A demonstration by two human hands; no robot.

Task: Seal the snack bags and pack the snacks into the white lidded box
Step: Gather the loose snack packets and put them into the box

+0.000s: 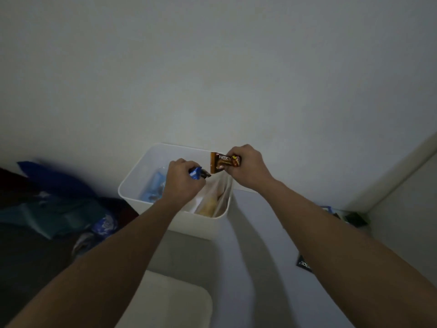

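An open white box (132, 183) stands against the wall. Over it my left hand (182, 181) grips a small blue snack pack (197, 174). Above the box's far right rim my right hand (246, 166) grips an orange-brown snack bar (218, 163) with white lettering. Inside the box lie a light blue packet (155, 185) on the left and clear bags with yellowish snacks (210, 200) on the right. The white lid (170, 301) lies flat near the bottom of the view.
A pile of dark blue and teal cloth and bags (59, 209) sits to the left. A dark packet (303, 263) lies on the floor at right, and more dark packets (352, 218) sit in the right corner by the wall.
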